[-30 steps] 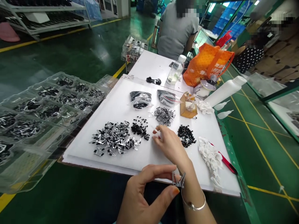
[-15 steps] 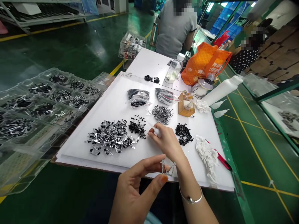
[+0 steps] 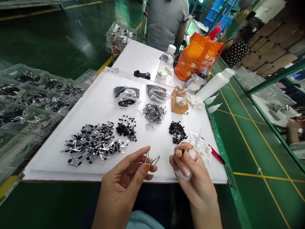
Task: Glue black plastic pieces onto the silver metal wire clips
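Right hand (image 3: 195, 171): moving from the middle of the white foam board (image 3: 100, 173) toward its right edge, now passing over a crumpled white cloth heap (image 3: 201, 148), just below a pile of small black components (image 3: 176, 132).

White plastic squeeze applicator with slender tip (image 3: 188, 162): coming into full view between thumb and fingers, its tip pointing up and away.

Head-worn view: swinging rightward, with the board sitting further left in frame.
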The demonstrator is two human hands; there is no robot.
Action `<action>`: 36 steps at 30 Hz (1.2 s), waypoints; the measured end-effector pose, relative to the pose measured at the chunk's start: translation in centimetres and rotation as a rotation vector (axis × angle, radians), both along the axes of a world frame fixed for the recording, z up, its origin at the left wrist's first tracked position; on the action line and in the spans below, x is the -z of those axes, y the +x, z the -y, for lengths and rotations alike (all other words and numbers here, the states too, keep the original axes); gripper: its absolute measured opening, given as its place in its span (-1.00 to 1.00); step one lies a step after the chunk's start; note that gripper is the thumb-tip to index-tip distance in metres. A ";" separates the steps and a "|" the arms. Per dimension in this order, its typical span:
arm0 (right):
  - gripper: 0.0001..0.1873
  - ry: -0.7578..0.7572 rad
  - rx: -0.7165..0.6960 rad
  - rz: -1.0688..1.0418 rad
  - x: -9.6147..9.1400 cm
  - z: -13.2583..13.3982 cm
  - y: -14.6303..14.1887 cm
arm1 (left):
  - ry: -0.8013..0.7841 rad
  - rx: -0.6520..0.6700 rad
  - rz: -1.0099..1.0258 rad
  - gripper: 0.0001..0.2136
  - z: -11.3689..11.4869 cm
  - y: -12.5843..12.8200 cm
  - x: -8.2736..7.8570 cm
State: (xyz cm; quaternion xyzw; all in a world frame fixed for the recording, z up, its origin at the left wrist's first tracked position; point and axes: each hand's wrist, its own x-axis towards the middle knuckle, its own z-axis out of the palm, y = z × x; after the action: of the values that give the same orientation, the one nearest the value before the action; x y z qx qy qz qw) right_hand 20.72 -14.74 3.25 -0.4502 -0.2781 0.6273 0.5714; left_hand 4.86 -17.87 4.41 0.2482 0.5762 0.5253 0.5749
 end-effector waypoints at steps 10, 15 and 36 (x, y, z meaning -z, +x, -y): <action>-0.92 0.030 0.013 -0.076 -0.3 1.3 0.1 | 0.186 0.135 -0.191 -0.75 -0.4 -0.4 1.7; -0.89 0.028 0.063 -0.067 -0.1 1.6 0.1 | 0.254 0.167 -0.277 -0.75 -0.4 -0.4 1.8; -0.90 0.117 0.167 0.073 0.0 3.0 -1.3 | 0.352 0.132 -0.495 -0.72 0.4 0.4 -0.2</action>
State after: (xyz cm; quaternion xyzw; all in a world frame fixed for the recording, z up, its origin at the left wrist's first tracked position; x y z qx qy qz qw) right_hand 19.39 -17.71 3.26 -0.4603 -0.2965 0.5433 0.6365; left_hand 5.25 -18.26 4.61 0.5013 0.5814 0.5021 0.3982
